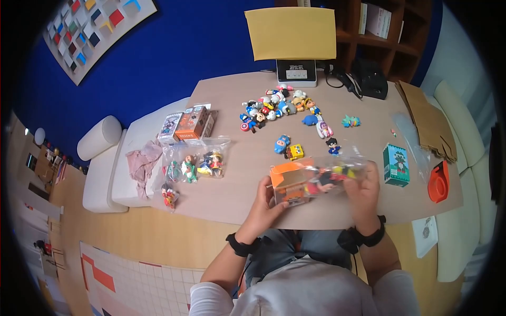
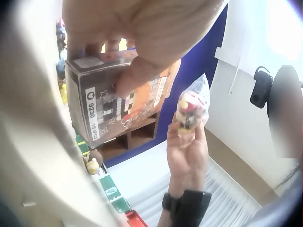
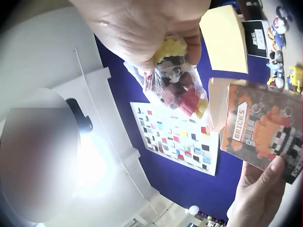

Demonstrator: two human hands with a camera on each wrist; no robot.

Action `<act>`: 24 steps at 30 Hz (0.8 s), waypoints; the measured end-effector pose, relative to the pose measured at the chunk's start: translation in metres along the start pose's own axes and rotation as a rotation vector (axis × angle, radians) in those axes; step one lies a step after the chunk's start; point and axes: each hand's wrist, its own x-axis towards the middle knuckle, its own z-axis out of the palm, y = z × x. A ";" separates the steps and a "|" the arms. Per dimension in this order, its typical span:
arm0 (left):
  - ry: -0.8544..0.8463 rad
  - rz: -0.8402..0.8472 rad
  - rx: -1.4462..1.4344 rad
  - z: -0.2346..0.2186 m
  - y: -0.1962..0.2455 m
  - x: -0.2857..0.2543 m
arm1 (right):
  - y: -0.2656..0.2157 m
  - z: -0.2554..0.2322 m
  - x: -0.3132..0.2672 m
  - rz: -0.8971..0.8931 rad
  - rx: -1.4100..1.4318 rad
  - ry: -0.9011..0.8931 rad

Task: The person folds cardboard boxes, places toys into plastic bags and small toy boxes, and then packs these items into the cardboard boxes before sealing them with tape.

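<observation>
My left hand (image 1: 263, 206) grips a small brick-set box (image 1: 290, 181) near the table's front edge. Its orange top flap stands up, and in the right wrist view its printed face (image 3: 258, 130) reads BRICKS. To the right, my right hand (image 1: 365, 196) pinches a clear plastic bag (image 3: 158, 82) with a toy figure inside, coloured yellow, black and red. In the head view the bag overlaps the box's right side and is blurred. The left wrist view has the bagged figure (image 2: 191, 108) held up beside the box, apart from it.
Loose figures (image 1: 271, 105) crowd the back of the table. Bagged figures (image 1: 192, 166) and stacked boxes (image 1: 191, 124) lie on the left. A green box (image 1: 396, 165), a red-orange object (image 1: 438, 181) and flattened cardboard (image 1: 426, 118) are on the right. A SpongeBob figure (image 1: 294, 151) stands behind the held box.
</observation>
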 end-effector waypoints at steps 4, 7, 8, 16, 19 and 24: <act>-0.040 0.026 0.086 0.006 -0.014 -0.013 | 0.008 0.015 0.022 -0.411 -0.387 -0.174; -0.036 0.037 0.179 0.003 -0.016 -0.016 | -0.006 0.017 0.034 -0.565 -0.587 -0.313; -0.030 0.038 0.209 0.003 -0.016 -0.017 | -0.010 0.017 0.035 -0.527 -0.646 -0.392; -0.051 0.055 0.170 0.000 -0.025 -0.016 | -0.042 0.028 0.039 -0.505 -0.888 -0.776; -0.063 0.058 0.230 -0.001 -0.019 -0.018 | -0.043 0.027 0.048 -0.463 -0.875 -0.935; -0.061 0.077 0.259 -0.001 -0.018 -0.017 | -0.002 0.034 0.038 -0.467 -0.784 -0.982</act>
